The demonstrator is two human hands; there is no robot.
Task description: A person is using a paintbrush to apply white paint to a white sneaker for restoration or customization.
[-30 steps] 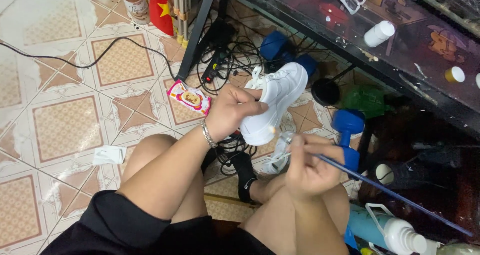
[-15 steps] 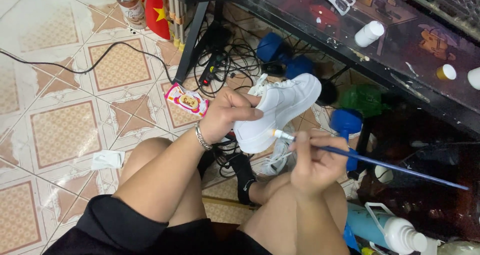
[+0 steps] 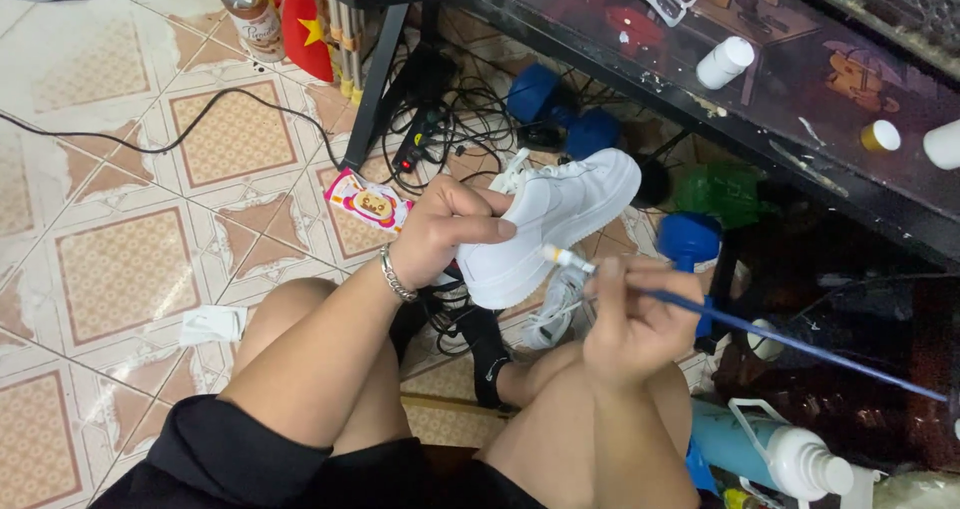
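My left hand [image 3: 447, 227] grips a white sneaker [image 3: 560, 214] by its heel and holds it up above my knees, sole side turned toward my right. My right hand [image 3: 632, 321] holds a long blue-handled paintbrush [image 3: 790, 344]. The brush's pale tip rests against the sneaker's side near the sole. A silver bracelet [image 3: 396, 277] circles my left wrist. A second white shoe [image 3: 552, 314] lies on the floor under my hands, partly hidden.
A dark desk [image 3: 780, 79] with white jars [image 3: 724, 62] runs along the top right. Below it lie tangled black cables [image 3: 440, 119], blue dumbbells [image 3: 560, 109] and a green bottle [image 3: 725, 191]. A pink packet [image 3: 368, 200] and a white tissue [image 3: 212, 324] lie on the tiled floor.
My left hand has lifted the sneaker and turned it more level. My right hand has brought the brush tip up against the sneaker's side.
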